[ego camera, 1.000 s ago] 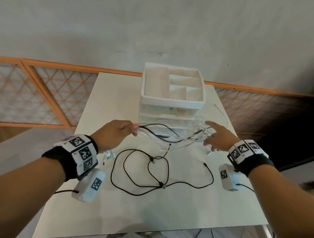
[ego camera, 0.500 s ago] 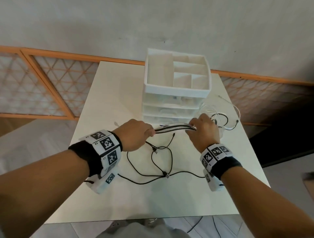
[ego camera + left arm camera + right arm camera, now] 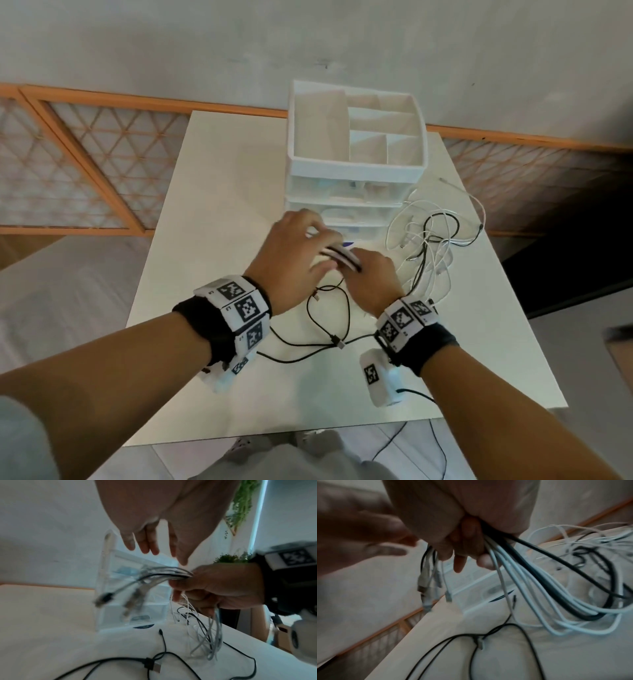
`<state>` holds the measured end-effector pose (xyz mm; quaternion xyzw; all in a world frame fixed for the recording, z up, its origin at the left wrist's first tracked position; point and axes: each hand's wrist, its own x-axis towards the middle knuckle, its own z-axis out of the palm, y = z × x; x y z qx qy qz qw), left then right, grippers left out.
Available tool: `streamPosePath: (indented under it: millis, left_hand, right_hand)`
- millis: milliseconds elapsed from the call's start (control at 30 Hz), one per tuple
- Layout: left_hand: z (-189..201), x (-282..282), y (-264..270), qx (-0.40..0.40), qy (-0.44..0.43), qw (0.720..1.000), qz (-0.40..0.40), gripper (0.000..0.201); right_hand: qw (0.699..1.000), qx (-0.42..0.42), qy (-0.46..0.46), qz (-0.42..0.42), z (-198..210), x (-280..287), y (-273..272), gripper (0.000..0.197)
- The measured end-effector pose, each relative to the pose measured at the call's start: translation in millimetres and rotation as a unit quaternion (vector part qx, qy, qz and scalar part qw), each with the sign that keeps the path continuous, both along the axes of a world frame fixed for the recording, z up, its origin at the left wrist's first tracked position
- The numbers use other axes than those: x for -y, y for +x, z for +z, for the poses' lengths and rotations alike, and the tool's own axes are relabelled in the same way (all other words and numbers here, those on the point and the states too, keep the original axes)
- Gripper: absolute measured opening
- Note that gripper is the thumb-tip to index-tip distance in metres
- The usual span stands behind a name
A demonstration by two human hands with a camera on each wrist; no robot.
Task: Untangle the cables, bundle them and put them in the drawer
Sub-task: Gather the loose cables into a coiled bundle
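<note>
A bunch of white and black cables (image 3: pixel 164 574) is gripped in the curled right hand (image 3: pixel 371 279), just in front of the drawer unit (image 3: pixel 356 171). The left hand (image 3: pixel 291 250) is held above it, fingers (image 3: pixel 145 543) straight and spread, nothing held. Loose cable loops (image 3: pixel 431 246) are draped beside the drawers; a black USB cable (image 3: pixel 329 329) is left on the white table (image 3: pixel 212 205).
</note>
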<state>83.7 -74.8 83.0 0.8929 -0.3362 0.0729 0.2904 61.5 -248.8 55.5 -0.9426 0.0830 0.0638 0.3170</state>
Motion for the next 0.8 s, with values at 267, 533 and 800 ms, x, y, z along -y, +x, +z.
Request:
streamPosePath:
  millis: [267,533,800]
  left_hand:
    - [-82,-30,8,-0.277,0.226,0.929,0.091,0.046]
    - [-112,3,13,-0.187,0.329,0.920,0.099,0.051]
    - [-109,-3,19,-0.283,0.205,0.933,0.084,0.045]
  right_hand:
    - [0.973,0.048,0.189,-0.127,-6,37,-17,0.020]
    - [0.959,0.013,0.238,-0.151,-11,26,-25,0.021]
    - [0.952,0.006,0.251,-0.175,-16,25,-25,0.022]
